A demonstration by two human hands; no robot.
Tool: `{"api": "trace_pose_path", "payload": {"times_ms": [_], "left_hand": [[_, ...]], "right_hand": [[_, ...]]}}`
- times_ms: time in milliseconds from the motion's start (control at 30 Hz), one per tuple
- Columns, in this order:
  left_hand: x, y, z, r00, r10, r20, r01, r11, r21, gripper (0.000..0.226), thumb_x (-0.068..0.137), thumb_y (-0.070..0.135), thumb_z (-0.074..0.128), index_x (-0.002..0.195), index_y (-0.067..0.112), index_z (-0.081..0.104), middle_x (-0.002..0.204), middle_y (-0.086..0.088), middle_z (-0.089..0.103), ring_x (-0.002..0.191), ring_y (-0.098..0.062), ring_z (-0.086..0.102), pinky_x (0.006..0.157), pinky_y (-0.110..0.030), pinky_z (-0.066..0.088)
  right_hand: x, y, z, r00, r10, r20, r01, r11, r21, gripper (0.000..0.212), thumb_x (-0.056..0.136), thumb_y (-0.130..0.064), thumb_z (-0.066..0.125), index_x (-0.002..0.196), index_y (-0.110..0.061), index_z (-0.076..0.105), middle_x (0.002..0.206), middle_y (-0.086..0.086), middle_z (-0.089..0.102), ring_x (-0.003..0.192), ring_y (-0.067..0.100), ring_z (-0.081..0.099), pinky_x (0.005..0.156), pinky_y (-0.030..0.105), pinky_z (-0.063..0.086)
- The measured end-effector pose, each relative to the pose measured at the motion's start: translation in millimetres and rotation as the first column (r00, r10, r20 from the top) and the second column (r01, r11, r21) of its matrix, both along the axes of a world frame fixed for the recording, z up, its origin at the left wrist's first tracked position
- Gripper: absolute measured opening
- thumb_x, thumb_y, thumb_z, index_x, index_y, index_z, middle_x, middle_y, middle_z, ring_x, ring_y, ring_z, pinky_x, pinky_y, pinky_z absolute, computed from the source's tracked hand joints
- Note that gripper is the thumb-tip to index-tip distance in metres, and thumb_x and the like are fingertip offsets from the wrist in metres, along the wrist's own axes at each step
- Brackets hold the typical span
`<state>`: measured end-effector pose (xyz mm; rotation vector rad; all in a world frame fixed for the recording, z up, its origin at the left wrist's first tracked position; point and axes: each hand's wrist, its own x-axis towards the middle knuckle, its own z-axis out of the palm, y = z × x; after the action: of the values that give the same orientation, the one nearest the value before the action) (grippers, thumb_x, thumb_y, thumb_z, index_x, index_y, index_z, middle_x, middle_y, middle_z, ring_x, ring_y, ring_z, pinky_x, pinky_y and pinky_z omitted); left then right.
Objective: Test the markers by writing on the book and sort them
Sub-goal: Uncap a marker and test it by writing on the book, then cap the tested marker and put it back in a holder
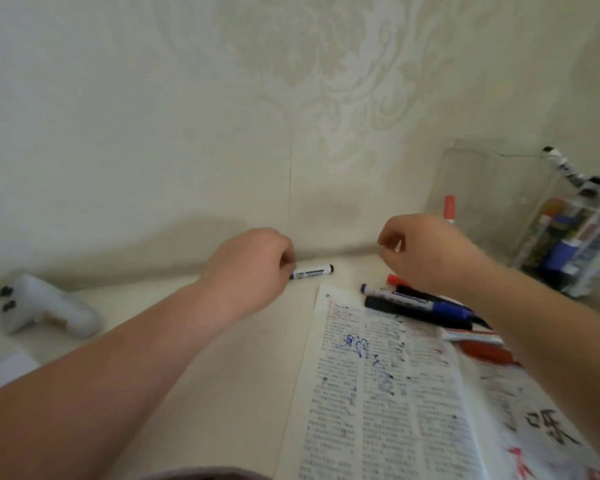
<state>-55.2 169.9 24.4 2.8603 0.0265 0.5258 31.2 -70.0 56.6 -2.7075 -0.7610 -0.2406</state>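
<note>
Rightward from the left hand (250,268) juts the pinched marker (313,271).

Your left hand (253,268) pinches one end of a black marker (314,271). A red marker (449,207) pokes up behind your curled right hand (426,252), and the book (378,393) lies under that forearm.
</note>
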Motion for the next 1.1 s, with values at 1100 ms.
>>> {"api": "trace_pose_path", "payload": {"times_ms": [1100], "left_hand": [[23.2, -179.2, -27.2, 0.629, -0.758, 0.174, 0.766, 0.643, 0.032, 0.032, 0.1, 0.038, 0.057, 0.125, 0.021, 0.067, 0.109, 0.01, 0.067, 0.097, -0.013, 0.06, 0.084, -0.035, 0.05]], "right_hand": [[-60.3, -177.6, -45.8, 0.97, 0.245, 0.001, -0.195, 0.771, 0.606, 0.01, 0.083, -0.019, 0.081, 0.092, -0.021, 0.077, 0.082, -0.009, 0.073, 0.072, 0.013, 0.069, 0.067, 0.025, 0.052]]}}
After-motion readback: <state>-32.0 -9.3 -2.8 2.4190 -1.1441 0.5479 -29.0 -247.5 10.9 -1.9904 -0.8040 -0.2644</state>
